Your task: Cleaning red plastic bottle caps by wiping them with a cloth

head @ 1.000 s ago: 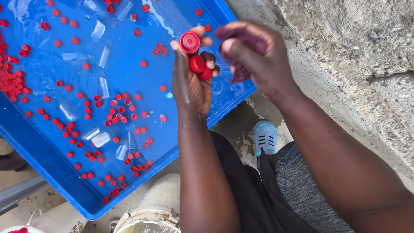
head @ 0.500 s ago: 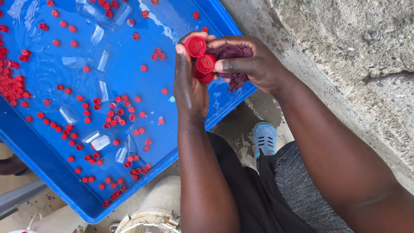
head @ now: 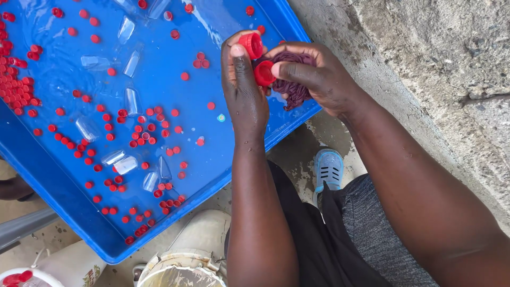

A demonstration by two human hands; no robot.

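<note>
Right hand (head: 319, 79) closed in, now pressing purple scrubber (head: 295, 90) against red cap (head: 264, 73).

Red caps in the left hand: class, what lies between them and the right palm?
In the head view, a purple scrubbing pad lies bunched between the red caps held by the left hand and the right hand.

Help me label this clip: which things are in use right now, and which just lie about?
In use: left hand, red caps, right hand, purple scrubber.
Lying about: blue tray, floating red caps, clear pieces, white buckets.
</note>
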